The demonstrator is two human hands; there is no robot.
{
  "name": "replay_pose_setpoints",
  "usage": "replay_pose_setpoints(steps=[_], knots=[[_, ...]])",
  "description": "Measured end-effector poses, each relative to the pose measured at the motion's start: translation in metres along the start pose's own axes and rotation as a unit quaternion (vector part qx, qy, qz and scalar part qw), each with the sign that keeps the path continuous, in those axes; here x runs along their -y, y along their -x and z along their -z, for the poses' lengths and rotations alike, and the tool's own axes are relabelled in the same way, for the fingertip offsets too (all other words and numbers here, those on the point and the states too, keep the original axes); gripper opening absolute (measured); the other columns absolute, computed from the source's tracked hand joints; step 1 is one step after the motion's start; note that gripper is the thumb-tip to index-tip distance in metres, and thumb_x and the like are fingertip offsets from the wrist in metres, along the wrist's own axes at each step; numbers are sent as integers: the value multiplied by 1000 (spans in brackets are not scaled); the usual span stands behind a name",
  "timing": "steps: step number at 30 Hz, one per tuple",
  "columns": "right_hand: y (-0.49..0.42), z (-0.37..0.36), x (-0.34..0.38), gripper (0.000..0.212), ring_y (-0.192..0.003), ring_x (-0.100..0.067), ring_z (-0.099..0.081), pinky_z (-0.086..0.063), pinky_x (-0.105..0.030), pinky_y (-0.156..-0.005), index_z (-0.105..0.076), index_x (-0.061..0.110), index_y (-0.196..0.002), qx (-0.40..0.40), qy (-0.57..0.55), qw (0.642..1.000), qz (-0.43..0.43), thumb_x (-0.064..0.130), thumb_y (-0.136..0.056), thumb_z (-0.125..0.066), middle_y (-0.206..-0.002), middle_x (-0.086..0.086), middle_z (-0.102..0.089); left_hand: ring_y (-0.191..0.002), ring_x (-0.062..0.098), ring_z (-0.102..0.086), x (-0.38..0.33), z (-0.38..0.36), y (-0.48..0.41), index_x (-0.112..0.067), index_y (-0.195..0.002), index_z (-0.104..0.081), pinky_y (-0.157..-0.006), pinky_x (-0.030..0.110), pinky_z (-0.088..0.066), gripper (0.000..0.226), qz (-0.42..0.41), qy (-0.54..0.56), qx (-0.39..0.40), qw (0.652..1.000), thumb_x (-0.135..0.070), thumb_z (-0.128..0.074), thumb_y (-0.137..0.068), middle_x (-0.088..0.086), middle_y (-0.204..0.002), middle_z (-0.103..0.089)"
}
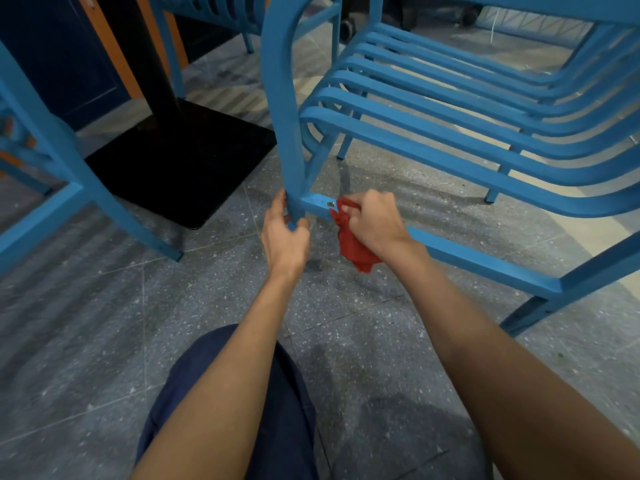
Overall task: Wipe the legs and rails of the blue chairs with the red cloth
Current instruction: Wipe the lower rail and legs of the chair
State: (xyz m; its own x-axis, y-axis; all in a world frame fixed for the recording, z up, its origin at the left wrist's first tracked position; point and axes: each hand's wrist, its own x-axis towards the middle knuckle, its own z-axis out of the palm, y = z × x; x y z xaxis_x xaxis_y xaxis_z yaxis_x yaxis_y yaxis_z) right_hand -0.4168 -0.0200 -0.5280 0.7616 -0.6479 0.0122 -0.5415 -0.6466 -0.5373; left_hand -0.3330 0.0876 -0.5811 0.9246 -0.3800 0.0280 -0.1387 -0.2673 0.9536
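A blue slatted chair (450,109) stands in front of me, seen from low down. My left hand (285,233) grips the bottom of its near front leg (285,133), fingers curled round it. My right hand (375,221) holds the bunched red cloth (353,245) against the low side rail (485,263), close to where the rail meets that leg. A small brown spot shows on the rail beside the cloth. Part of the cloth hangs below my palm.
A second blue chair (65,174) stands at the left. Behind it a black table base (180,161) and post sit on the speckled grey floor (104,341). More blue chair legs show at the back. My knee in dark blue fabric (277,410) is below.
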Motion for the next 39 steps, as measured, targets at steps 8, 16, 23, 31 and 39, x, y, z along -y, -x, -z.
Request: replay_pose_setpoints(steps=[8, 16, 23, 31, 39], knots=[[14, -2, -32, 38, -109, -24, -51, -29, -15, -87, -61, 18, -129, -1, 66, 993, 96, 4, -94, -51, -136, 1, -57, -119, 11, -52, 2, 1, -1, -23, -142, -39, -104, 32, -42, 61, -3, 5, 4, 1000, -8, -54, -84, -3, -138, -49], [-7, -13, 2, 29, -101, -28, -52, -47, -38, -97, -64, 14, -123, 0, 7, 999, 43, 19, -99, -48, -104, -15, -67, -118, 14, -52, 1, -1, 0, -24, -140, -41, -103, 38, -43, 61, 9, 20, -2, 1000, -8, -55, -84, -4, -136, -50], [2, -14, -17, 38, -113, -24, -49, -29, -16, -93, -58, 18, -132, 10, 58, 990, 129, 9, -95, -55, -138, 1, -56, -117, 14, -52, -4, -5, 3, -24, -138, -45, -102, 34, -42, 56, 20, 23, -34, 999, -10, -54, -84, -2, -129, -55], [-25, -12, 9, 28, -97, -31, -64, -50, -39, -94, -67, 17, -120, 38, 28, 996, 70, 21, -95, -55, -104, -15, -70, -121, 8, -47, -8, 0, 4, -25, -139, -44, -100, 24, -37, 63, 40, 50, -10, 998, 0, -48, -82, -7, -136, -52], [2, -18, 3, 43, -103, -25, -44, -44, -34, -98, -49, 24, -140, 39, 131, 976, 172, 16, -98, -48, -145, 3, -48, -124, 7, -44, -8, 6, 5, -24, -141, -42, -101, 19, -34, 67, 43, 57, 1, 997, 7, -48, -82, -7, -138, -50]])
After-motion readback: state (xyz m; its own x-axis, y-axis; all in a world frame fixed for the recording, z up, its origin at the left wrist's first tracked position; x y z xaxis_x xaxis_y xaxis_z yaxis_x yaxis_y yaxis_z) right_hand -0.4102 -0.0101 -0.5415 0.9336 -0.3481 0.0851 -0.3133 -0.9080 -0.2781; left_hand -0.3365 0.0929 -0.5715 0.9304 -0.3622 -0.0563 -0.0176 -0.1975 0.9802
